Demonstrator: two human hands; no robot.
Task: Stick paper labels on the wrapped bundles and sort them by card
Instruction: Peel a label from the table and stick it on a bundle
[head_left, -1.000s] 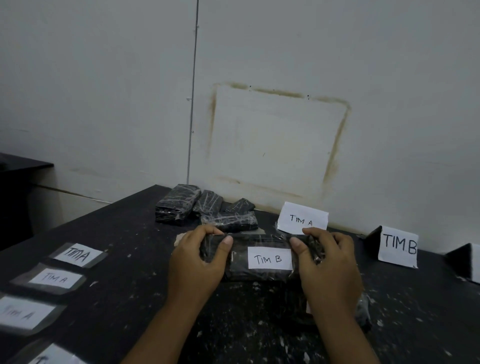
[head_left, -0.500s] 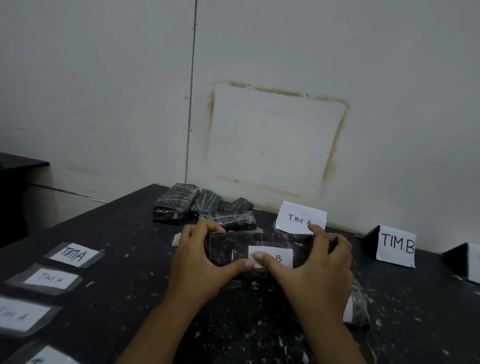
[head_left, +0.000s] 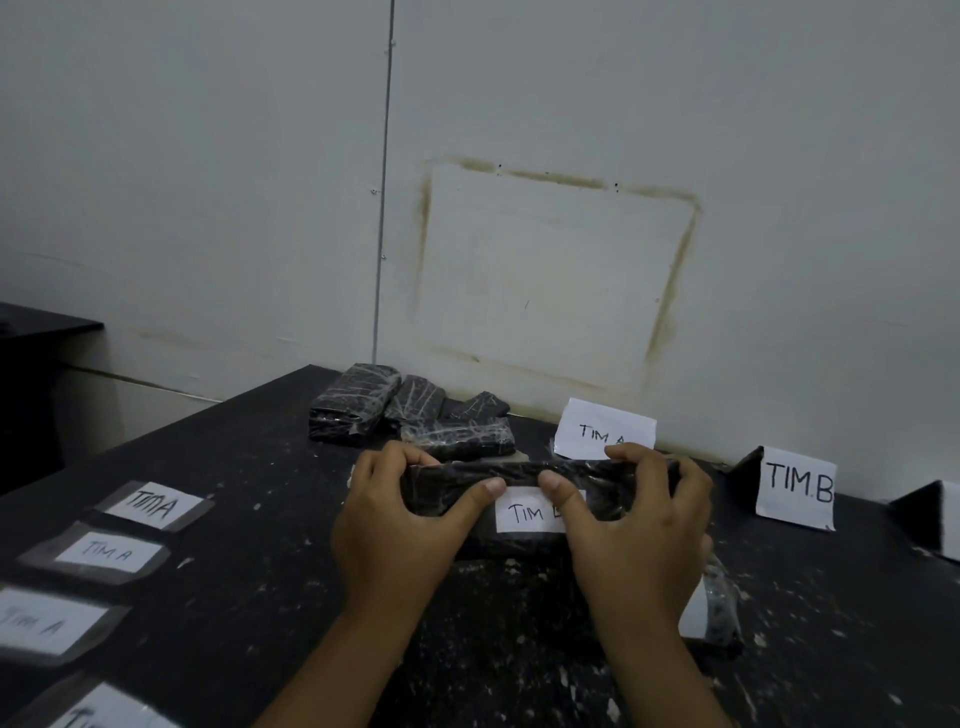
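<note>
Both hands hold one black wrapped bundle (head_left: 519, 470) just above the dark table (head_left: 249, 519), in the lower middle of the view. The left hand (head_left: 395, 525) grips its left end, fingers curled over the top edge and the thumb pressed on the front face. The right hand (head_left: 644, 530) grips the right end the same way. Its thumb lies on the white paper label (head_left: 522, 515) stuck to the front, which reads "TIM", with the next letter covered.

Taking the held bundle as the clock's centre, a pile of unlabelled wrapped bundles (head_left: 358, 408) lies at 11 o'clock against the wall. A white card marked "TIM A" (head_left: 602, 428) stands at 1 o'clock, just behind the right fingertips. A card marked "TIM B" (head_left: 797, 486) stands at 3 o'clock on a dark stand, well apart from the hands. At 5 o'clock, partly hidden by the right wrist, another wrapped bundle (head_left: 719, 608) with a white patch lies on the table. From 9 to 7 o'clock a row of loose labels (head_left: 106, 553) marked "TIM A" on clear tape lies flat along the table's left side.
</note>
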